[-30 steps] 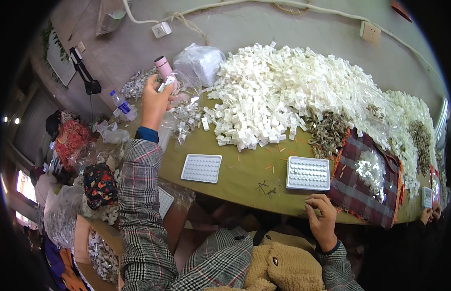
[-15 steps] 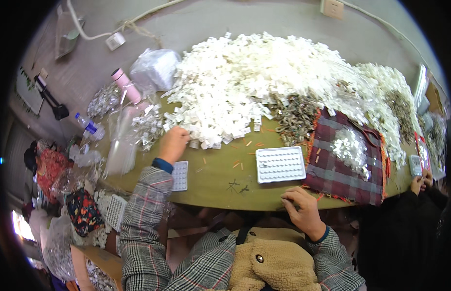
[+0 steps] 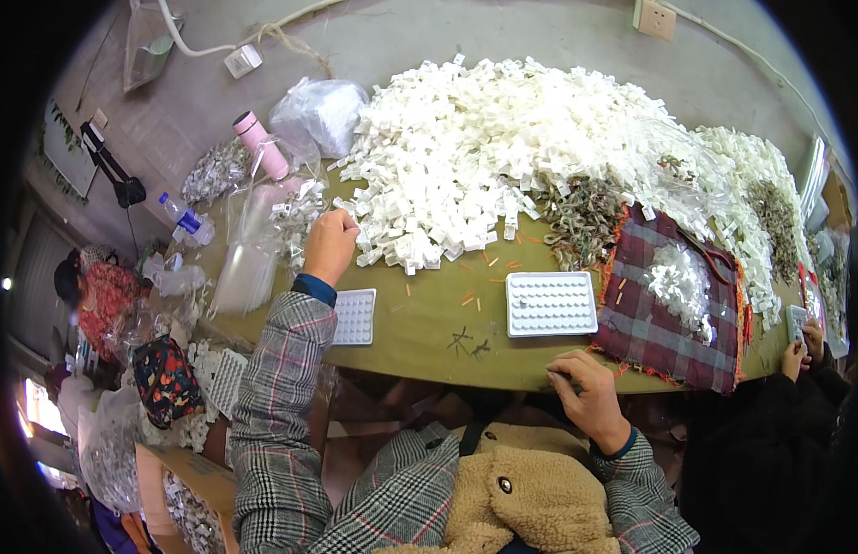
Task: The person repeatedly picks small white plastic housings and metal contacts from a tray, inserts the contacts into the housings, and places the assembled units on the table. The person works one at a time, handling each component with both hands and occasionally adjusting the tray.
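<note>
Your left hand (image 3: 329,247) is reaching over the bench (image 3: 420,355), its fingertips coming up against the near left edge of the heap of small white pieces (image 3: 489,157) in this view. Its fingers are curling inward, and you cannot tell whether they are pinching a piece. Just below that hand, a left tray (image 3: 357,319) is lying on the bench, your sleeve (image 3: 286,379) hiding part of it. To the left of your wrist, clear plastic sleeves (image 3: 247,270) are lying near the pink flask (image 3: 264,152).

Your right hand (image 3: 588,395) is hanging at the bench's near edge, well apart from the heap. Its fingers are bending loosely toward the thumb; whether their tips are meeting, you cannot tell. The right tray (image 3: 552,317) is sitting just beyond it, white and nearly square to you, between the left tray and the checked cloth (image 3: 632,323). The cloth is carrying a small pile of shiny bits (image 3: 680,282), and the heap is spreading behind both trays.
</note>
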Tool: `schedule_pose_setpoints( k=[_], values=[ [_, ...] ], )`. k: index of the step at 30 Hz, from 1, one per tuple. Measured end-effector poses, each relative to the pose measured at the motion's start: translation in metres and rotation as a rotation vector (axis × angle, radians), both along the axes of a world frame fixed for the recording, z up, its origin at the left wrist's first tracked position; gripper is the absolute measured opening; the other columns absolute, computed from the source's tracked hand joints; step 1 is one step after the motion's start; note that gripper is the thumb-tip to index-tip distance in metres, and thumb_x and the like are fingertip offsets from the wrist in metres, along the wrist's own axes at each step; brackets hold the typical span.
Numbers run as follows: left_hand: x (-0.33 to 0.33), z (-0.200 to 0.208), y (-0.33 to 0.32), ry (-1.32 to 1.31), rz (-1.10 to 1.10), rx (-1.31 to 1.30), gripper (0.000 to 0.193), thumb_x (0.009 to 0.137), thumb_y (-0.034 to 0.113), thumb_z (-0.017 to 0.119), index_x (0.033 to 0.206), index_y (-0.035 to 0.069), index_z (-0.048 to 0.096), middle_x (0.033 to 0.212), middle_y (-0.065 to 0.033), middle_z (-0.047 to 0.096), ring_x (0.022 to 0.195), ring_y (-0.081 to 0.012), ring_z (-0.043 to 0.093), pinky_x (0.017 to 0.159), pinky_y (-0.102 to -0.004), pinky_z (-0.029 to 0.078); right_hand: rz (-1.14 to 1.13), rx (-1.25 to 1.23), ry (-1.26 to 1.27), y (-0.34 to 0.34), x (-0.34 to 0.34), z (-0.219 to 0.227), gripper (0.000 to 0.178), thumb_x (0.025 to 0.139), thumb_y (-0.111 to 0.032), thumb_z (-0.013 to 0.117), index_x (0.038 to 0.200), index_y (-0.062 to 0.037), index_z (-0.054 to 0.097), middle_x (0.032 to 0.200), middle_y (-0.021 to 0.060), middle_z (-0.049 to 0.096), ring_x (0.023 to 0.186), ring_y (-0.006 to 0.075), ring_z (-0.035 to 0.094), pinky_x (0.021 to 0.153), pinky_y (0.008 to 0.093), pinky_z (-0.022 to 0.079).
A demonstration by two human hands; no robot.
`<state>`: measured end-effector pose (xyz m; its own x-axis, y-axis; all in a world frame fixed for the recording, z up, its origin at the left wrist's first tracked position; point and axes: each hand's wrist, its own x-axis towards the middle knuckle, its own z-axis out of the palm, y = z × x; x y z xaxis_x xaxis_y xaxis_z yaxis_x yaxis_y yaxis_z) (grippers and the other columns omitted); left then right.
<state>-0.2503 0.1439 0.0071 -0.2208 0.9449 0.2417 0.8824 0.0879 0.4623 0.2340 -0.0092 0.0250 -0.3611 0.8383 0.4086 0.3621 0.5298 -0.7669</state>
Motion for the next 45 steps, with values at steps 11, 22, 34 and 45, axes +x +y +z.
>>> schedule_pose_setpoints(
  k=[11, 22, 34, 45],
  values=[
    [0.050, 0.051, -0.037, 0.305, -0.086, -0.173, 0.025, 0.068, 0.009, 0.080, 0.091, 0.003, 0.071, 0.087, -0.0162, 0.069, 0.084, -0.0320, 0.069, 0.074, -0.0409, 0.054, 0.035, -0.006, -0.035, 0.002, -0.001, -0.003, 0.012, 0.083, 0.004, 0.068, 0.095, 0.0026, 0.065, 0.091, 0.0141, 0.065, 0.077, 0.0304, 0.065, 0.067, 0.0342, 0.052],
    [0.181, 0.131, -0.096, -0.728, -0.428, -0.300, 0.028, 0.091, 0.003, 0.063, 0.117, -0.003, 0.057, 0.083, -0.0069, 0.067, 0.068, -0.0116, 0.064, 0.063, -0.0257, 0.053, 0.100, -0.607, 0.539, 0.008, -0.012, -0.011, 0.010, 0.095, -0.006, 0.064, 0.100, 0.0026, 0.065, 0.090, 0.0069, 0.066, 0.074, 0.0134, 0.065, 0.063, 0.0259, 0.051],
    [0.277, 0.036, -0.137, -0.594, -0.718, -0.033, 0.024, 0.082, 0.005, 0.077, 0.098, 0.000, 0.059, 0.087, -0.0109, 0.067, 0.074, -0.0238, 0.068, 0.064, -0.0329, 0.054, -0.192, -0.314, 0.241, 0.017, -0.024, 0.035, 0.015, 0.095, -0.009, 0.067, 0.088, 0.0044, 0.066, 0.076, 0.0040, 0.065, 0.069, 0.0072, 0.063, 0.059, 0.0229, 0.053],
    [0.256, -0.021, -0.126, -0.553, -0.587, 0.369, 0.028, 0.086, 0.002, 0.072, 0.114, -0.001, 0.066, 0.102, -0.0193, 0.070, 0.085, -0.0315, 0.071, 0.071, -0.0346, 0.056, -0.249, -0.143, -0.354, 0.132, -0.018, 0.076, 0.018, 0.085, -0.018, 0.069, 0.088, 0.0002, 0.073, 0.081, 0.0217, 0.069, 0.073, 0.0341, 0.070, 0.067, 0.0401, 0.055]
  ],
)
